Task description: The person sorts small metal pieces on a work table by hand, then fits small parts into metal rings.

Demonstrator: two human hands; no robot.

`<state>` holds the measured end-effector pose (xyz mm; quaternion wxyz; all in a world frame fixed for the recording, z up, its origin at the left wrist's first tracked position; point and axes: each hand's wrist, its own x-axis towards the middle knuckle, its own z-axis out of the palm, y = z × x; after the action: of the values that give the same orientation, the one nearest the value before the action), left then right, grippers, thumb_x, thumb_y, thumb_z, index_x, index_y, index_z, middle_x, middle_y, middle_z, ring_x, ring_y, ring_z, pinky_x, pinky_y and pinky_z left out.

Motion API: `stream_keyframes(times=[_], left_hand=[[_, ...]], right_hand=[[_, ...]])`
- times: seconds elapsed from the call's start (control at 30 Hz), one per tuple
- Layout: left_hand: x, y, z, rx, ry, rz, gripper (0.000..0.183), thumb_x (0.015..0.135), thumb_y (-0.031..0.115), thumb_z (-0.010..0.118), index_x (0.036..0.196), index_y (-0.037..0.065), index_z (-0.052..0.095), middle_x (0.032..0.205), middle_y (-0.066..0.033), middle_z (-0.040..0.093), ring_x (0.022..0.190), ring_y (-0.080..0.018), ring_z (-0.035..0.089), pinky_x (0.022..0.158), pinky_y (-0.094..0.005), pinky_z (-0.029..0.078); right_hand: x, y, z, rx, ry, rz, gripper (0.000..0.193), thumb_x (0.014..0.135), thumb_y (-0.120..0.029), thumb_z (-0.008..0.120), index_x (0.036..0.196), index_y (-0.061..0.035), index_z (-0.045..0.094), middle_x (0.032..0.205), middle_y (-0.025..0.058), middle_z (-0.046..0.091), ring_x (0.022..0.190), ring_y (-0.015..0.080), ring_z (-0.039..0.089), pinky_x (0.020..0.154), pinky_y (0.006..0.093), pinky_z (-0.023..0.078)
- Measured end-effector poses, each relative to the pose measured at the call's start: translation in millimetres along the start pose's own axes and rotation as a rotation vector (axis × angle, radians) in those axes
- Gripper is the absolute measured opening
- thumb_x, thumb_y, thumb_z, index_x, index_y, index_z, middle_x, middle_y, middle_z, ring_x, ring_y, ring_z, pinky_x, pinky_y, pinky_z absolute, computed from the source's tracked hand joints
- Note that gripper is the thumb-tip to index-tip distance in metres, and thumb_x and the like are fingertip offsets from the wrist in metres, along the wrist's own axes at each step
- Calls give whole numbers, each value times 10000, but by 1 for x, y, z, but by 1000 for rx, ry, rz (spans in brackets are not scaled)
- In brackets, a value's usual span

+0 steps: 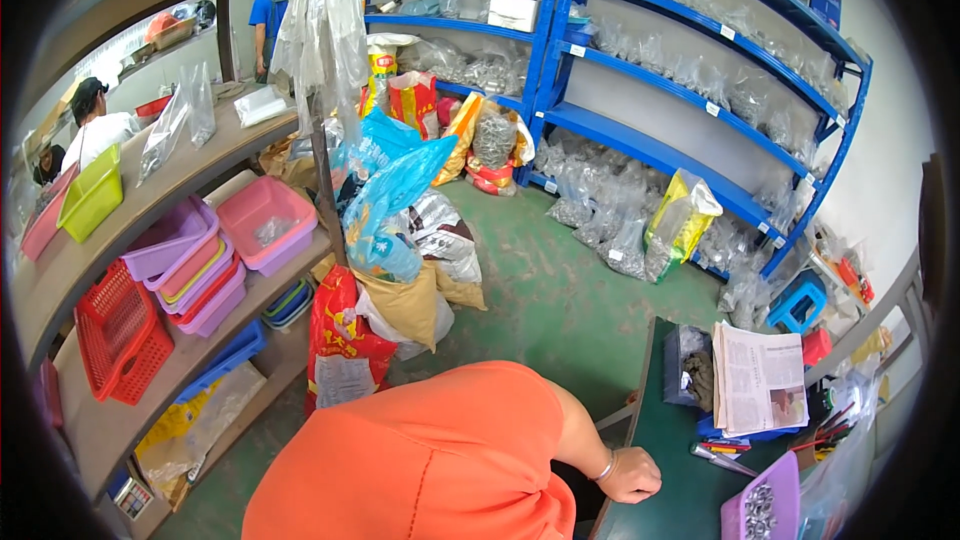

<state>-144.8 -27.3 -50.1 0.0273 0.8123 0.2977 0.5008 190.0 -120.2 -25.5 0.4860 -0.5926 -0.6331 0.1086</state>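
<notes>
My orange-sleeved shoulder and arm fill the lower middle, with the elbow pointing outward. From this arm, my left hand (630,475), with a bracelet at the wrist, rests on the near edge of a dark green table (655,440). Its fingers are curled in; whether anything is inside them is hidden. My right hand is out of view. Nearest on the table are a silver pen-like tool (722,459) and a purple bin (786,500) of small metal parts. Farther back lie a folded newspaper (757,377) and a grey box (685,365) with crumpled cloth.
Blue shelving (650,140) with bagged metal parts stands along the far wall. Filled sacks (400,300) crowd the green floor (540,290). On the left, a wooden rack (215,325) holds plastic baskets (125,330). Two people, one in blue (267,15) and one in white (97,135), are beyond it.
</notes>
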Motion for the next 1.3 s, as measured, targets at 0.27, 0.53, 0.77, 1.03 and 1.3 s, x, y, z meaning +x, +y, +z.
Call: stream_keyframes(times=[0.27, 0.53, 0.77, 1.03, 1.3], left_hand=[[0, 1, -6, -40, -31, 48, 71, 775, 102, 605, 730, 81, 555, 665, -67, 517, 620, -269, 556, 527, -378, 442], [1, -6, -22, 56, 12, 32, 62, 689, 69, 683, 721, 109, 647, 581, -43, 540, 489, -214, 541, 442, -331, 440], [44, 28, -4, -487, -163, -691, 69, 850, 75, 646, 836, 8, 660, 646, 81, 499, 581, -1, 399, 516, -178, 333], [94, 88, 72, -918, -765, -713, 180, 857, 151, 669, 977, 17, 662, 621, 111, 457, 547, 16, 350, 484, -161, 288], [83, 85, 91, -1079, -698, -637, 153, 843, 85, 679, 977, 17, 656, 644, 104, 458, 566, 17, 354, 501, -153, 291]], right_hand=[[-4, -45, -10, -175, -152, -66, 173, 899, -104, 547, 1011, 1, 627, 1016, 171, 612, 951, 283, 566, 877, 378, 446], [2, -61, 17, -153, -83, -71, 69, 797, 38, 577, 848, 6, 611, 881, 161, 565, 846, 316, 562, 740, 357, 461], [-1, -52, 7, -151, 4, 26, 99, 811, 28, 593, 894, -3, 636, 840, 131, 568, 773, 279, 565, 687, 327, 463], [4, -66, 3, 38, 95, -100, 143, 781, 74, 612, 898, -3, 641, 818, 94, 585, 673, 164, 576, 588, 266, 470], [0, -50, 8, 231, 86, 18, 220, 766, 36, 662, 946, 1, 540, 783, 74, 576, 666, 135, 575, 607, 254, 484]])
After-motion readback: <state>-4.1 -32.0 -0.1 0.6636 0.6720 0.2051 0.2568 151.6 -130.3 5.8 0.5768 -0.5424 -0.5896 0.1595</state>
